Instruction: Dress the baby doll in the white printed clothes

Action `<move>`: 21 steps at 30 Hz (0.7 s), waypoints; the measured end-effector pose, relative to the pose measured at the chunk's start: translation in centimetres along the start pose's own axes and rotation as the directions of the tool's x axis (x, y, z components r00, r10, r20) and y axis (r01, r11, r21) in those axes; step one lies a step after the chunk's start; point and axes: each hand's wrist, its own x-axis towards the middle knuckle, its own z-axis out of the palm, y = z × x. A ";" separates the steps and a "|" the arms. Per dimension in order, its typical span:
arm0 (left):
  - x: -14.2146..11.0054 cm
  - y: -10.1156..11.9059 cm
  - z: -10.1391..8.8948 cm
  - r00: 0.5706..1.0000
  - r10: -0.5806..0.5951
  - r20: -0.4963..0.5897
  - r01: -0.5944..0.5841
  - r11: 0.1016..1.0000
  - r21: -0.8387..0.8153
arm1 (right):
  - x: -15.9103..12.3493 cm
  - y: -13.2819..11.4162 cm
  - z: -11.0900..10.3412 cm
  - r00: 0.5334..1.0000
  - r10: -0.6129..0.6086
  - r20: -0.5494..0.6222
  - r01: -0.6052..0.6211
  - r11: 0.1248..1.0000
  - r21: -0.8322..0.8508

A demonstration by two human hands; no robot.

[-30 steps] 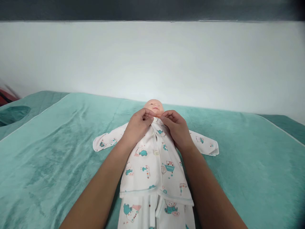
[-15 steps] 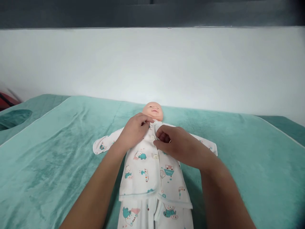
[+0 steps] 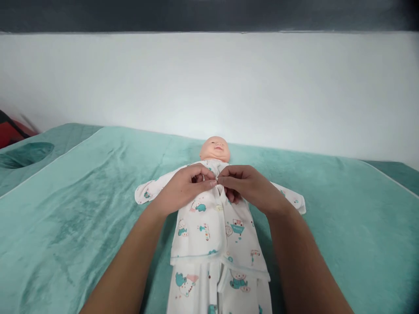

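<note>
Through my remote view, a green blanket [image 3: 98, 209] spreads wide. Centred on it, a doll [image 3: 216, 149] lies face up in a white printed jacket [image 3: 201, 240]. My left hand [image 3: 183, 188] and right hand [image 3: 255, 185] pinch its front edge at the chest; I'd keep that cloth taut, fingertips light. Below them sits a pale button [image 3: 219, 208].

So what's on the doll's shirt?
Little bears and teal pictures on white; the shirt shows best in the head view.

1 pale wall [image 3: 209, 87] (dark band [image 3: 209, 16] above) behind green-covered surface [image 3: 327, 196].
</note>
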 end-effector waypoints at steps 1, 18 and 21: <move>0.0 -0.1 -0.1 1.000 0.004 0.017 -0.004 1.000 -0.018 | 0.1 0.2 0.2 1.000 -0.004 -0.014 0.005 1.000 0.024; 0.0 -0.3 0.0 1.000 0.010 -0.024 -0.011 0.999 -0.034 | 1.2 1.6 0.9 0.996 -0.045 -0.075 0.070 0.926 0.372; 0.0 -0.3 0.0 0.999 -0.011 -0.044 0.005 0.989 -0.146 | 1.1 1.6 0.9 0.995 -0.068 -0.068 0.087 0.938 0.336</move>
